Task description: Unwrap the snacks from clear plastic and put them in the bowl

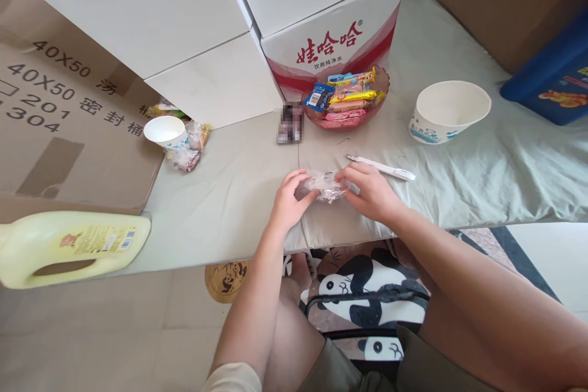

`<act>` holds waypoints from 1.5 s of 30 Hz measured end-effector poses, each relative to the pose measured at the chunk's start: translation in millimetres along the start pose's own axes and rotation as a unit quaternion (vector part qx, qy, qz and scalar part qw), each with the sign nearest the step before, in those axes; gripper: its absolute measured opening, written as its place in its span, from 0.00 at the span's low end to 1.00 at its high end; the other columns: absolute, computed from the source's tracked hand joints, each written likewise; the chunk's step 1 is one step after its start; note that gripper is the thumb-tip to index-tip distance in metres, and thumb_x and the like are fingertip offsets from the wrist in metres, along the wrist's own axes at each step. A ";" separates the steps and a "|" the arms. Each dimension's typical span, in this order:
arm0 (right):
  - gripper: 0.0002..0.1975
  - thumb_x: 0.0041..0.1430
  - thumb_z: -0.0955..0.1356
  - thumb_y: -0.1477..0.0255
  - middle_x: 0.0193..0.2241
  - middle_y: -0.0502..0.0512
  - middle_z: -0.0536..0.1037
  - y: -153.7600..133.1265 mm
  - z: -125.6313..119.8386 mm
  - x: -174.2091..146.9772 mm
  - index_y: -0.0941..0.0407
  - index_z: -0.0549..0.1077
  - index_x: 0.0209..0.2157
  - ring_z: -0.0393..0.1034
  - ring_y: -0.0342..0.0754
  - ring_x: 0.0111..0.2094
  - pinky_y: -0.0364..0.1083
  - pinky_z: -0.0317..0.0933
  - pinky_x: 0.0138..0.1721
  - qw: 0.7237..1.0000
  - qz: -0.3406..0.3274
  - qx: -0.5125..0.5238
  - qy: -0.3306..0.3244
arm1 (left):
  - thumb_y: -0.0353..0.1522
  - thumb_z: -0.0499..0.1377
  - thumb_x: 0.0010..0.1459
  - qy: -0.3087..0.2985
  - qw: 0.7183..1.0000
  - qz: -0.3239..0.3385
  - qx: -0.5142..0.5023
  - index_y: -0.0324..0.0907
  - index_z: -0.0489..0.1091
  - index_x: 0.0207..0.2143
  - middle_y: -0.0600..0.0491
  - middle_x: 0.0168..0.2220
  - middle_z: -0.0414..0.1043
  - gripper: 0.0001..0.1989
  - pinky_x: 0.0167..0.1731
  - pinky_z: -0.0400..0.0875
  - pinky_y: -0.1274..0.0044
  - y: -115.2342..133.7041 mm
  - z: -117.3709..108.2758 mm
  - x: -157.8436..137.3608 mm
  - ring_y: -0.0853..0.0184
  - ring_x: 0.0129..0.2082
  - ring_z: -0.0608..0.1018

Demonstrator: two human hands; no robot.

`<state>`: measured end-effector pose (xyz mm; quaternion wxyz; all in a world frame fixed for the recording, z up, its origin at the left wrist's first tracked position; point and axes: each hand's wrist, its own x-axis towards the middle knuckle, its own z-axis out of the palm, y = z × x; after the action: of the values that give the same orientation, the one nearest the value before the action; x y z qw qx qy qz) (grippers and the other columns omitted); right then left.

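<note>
A crinkled clear plastic packet (325,185) lies low over the cloth near its front edge, with something inside that I cannot make out. My left hand (290,197) closes on its left end, thumb in front and fingers behind. At the other end, my right hand (370,191) pinches the plastic between thumb and fingers. Just behind my right hand rests a white utility knife (381,167). Beyond the packet stands a reddish see-through bowl (321,120) of wrapped snacks (351,97). A small dark packet (290,122), partly blurred out, lies beside the bowl.
A large paper cup (432,116) stands at the right, near a blue container (551,82). A smaller paper cup (172,135) sits among wrapped snacks on the left. A yellowish jug (103,239) lies at the front left. Cartons (73,92) and white boxes (215,79) line the back.
</note>
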<state>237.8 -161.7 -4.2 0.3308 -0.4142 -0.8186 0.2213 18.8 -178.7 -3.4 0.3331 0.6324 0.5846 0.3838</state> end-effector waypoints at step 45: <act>0.18 0.66 0.59 0.73 0.46 0.59 0.81 -43.7 11.9 -18.9 0.55 0.74 0.52 0.77 0.54 0.39 0.54 0.67 0.45 0.980 0.032 -0.070 -0.182 | 0.36 0.62 0.46 0.043 0.968 -0.192 -0.158 0.42 0.63 0.20 0.52 0.33 0.75 0.11 0.38 0.70 0.76 27.4 12.1 -9.6 0.64 0.40 0.76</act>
<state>214.2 -202.7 8.7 0.1398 -0.4151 -0.8647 0.2459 42.4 -190.5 13.7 0.4709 0.4302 0.6410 0.4270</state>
